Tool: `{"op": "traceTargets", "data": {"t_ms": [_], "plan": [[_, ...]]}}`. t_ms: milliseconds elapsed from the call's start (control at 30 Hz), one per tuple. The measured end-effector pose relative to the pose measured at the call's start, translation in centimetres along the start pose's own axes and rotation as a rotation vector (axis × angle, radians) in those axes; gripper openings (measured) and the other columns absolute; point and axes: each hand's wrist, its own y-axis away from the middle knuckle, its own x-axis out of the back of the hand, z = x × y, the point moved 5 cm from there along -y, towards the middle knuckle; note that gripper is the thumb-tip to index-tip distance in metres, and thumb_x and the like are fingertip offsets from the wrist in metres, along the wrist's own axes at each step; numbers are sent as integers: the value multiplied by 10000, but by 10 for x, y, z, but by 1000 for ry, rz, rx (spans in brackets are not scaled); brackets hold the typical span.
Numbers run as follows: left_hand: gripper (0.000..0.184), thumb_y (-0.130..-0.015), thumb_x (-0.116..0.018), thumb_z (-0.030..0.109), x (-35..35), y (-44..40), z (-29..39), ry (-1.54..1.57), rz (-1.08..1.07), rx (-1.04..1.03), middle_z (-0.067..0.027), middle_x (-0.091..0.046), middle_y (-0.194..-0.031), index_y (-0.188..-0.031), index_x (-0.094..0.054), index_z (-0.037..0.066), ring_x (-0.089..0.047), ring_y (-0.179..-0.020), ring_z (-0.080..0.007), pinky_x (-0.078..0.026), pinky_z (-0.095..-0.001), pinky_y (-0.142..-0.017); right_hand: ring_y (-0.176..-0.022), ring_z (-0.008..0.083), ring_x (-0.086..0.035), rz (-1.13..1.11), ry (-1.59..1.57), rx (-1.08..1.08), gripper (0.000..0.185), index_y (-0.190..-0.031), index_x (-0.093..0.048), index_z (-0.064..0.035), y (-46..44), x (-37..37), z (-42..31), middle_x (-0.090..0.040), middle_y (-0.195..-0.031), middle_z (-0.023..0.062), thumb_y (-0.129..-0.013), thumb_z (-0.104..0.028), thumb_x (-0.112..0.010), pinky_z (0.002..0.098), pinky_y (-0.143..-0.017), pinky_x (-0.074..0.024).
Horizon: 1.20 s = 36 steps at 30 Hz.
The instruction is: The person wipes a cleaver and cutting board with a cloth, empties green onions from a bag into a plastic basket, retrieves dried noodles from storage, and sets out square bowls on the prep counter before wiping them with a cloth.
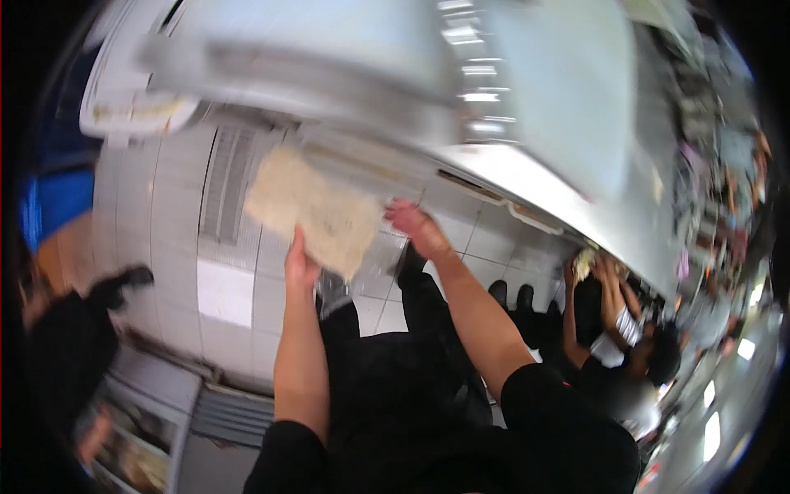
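My left hand (302, 265) grips the lower edge of a flat, beige, roughly rectangular sheet (309, 206) with uneven edges. Whether it is dough, bread or cloth I cannot tell. It hangs tilted in the air above the tiled floor. Just past the sheet's right edge is my right hand (418, 228), a little blurred, with its fingers apart and nothing in them. A small gap shows between those fingers and the sheet.
A long metal counter (576, 193) with pale blurred surfaces runs across the top. A white tray (136, 119) stands at upper left. Another person (613, 346) works at the counter on the right; a dark-clothed person (74, 346) is at left. A floor grate (226, 185) lies between.
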Motion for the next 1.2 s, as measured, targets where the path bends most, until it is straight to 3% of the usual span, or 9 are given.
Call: {"op": "traceTargets", "data": {"t_ms": [100,167,333,500,533,667,767,900,1200], "plan": [[568,-1034,-432,369,-12,71,-20,-82,-71,197,-139,-416,-1486,-1472,-319,27,-409,-1360,-308,-349,-486,-1122,-1149,214,-563,4,261,-59,768,-1428,-412,-43,69,-36,-8,-605,-1252,103,-862,-486,-684,359,-997,-412],[544,-1032,-446,346,-32,115,-31,-212,-73,299,-136,-449,-1458,-1455,-338,22,-444,-1331,-303,-358,-479,-1114,-1116,208,-570,-9,145,-200,778,-1399,-459,-27,113,-52,4,-621,-1218,104,-811,-448,-744,350,-973,-428],[550,-1032,-443,367,-108,177,-71,-599,-236,441,-124,-479,-1432,-1445,-353,14,-458,-1320,-289,-367,-454,-1106,-1111,188,-558,-45,266,-11,598,-1318,-504,1,243,-43,-6,-613,-1210,111,-855,-306,-723,329,-967,-437],[488,-1008,-489,441,-124,160,-117,-877,-148,570,-82,-638,-1167,-1235,-567,17,-571,-1108,-226,-457,-389,-949,-1139,172,-537,98,137,204,537,-1319,-502,-10,356,22,-33,-602,-1213,81,-887,-254,-707,323,-988,-422],[350,-975,-596,370,-116,145,-120,-1004,-215,465,-49,-654,-999,-1055,-637,32,-585,-938,-174,-472,-338,-821,-1153,166,-526,102,75,215,548,-1324,-497,-14,389,37,-48,-596,-1222,79,-887,-269,-710,325,-1000,-415],[160,-844,-744,143,-163,139,-134,-1229,-155,443,-39,-649,-846,-908,-628,55,-600,-768,-153,-479,-301,-695,-1179,148,-505,167,50,247,595,-1344,-480,-36,494,127,-66,-577,-1259,64,-871,-293,-732,334,-1025,-402],[151,-850,-724,146,-186,129,-119,-1403,-74,418,-40,-638,-855,-915,-609,71,-616,-761,-168,-506,-314,-655,-1159,144,-521,202,64,239,609,-1337,-489,-38,560,190,-63,-590,-1239,50,-849,-288,-754,325,-1013,-409],[173,-815,-732,161,-217,128,-94,-1267,48,216,-33,-610,-786,-921,-609,101,-576,-666,-174,-468,-327,-572,-1107,124,-542,285,83,229,552,-1283,-545,-17,644,236,-77,-628,-1177,30,-823,-221,-770,305,-989,-419],[227,-830,-680,148,-226,106,-77,-1190,181,156,-33,-585,-817,-1036,-586,130,-541,-610,-162,-402,-300,-464,-1124,144,-568,423,-205,620,672,-1339,-510,8,690,295,-152,-620,-1229,39,-748,-128,-798,315,-1011,-417]]}}
